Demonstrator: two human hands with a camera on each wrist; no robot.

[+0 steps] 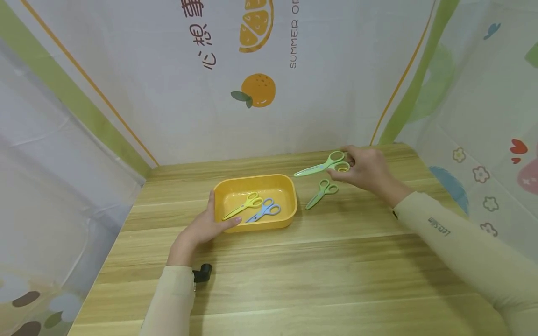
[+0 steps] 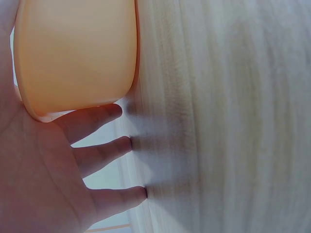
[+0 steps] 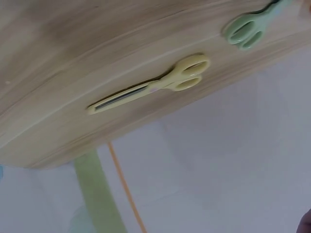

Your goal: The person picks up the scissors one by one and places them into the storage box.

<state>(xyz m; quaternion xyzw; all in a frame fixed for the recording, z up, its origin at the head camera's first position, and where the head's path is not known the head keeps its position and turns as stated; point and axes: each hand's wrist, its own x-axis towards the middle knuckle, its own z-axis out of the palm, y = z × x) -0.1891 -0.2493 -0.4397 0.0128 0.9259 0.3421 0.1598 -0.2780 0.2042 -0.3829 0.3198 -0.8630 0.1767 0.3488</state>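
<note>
At its left end, a yellow box is steadied by my left hand, the thumb over the near rim and the fingers outside. In the left wrist view, spread fingers reach past the box wall to the table. Yellow scissors and blue scissors lie inside the box. Right of it, my right hand pinches light green scissors by the handles, tips pointing left. Darker green scissors lie on the table below that hand. Pale yellow scissors also lie there, mostly hidden in the head view.
The wooden table ends at a printed cloth hanging behind it. More cloth hangs at both sides. A small black device sticks out at my left wrist.
</note>
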